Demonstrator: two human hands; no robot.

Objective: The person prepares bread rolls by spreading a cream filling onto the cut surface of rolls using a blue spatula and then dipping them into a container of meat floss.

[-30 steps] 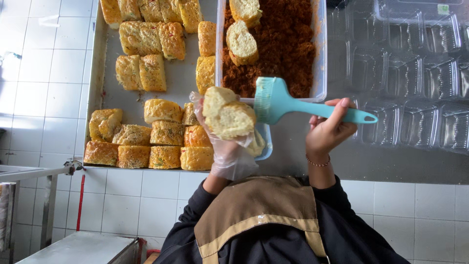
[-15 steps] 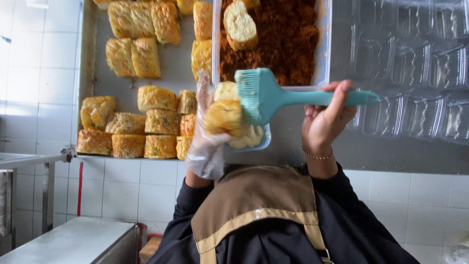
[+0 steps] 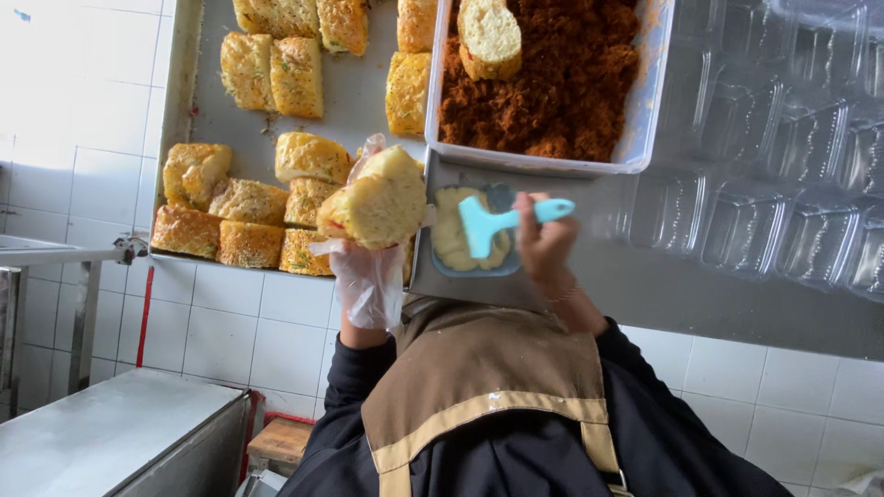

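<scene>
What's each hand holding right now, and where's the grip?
Left hand, gloved, holds a bread roll from underneath. Right hand holds a teal brush by its handle.

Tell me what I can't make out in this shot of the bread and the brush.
Head view only:
- Left hand: its fingers are hidden behind the golden split bun and the loose clear plastic glove.
- Teal silicone brush: handle middle covered by right hand.
- Metal tray of buns: cut off by the top edge.

Black sleeves, tan apron, clear glove
</scene>
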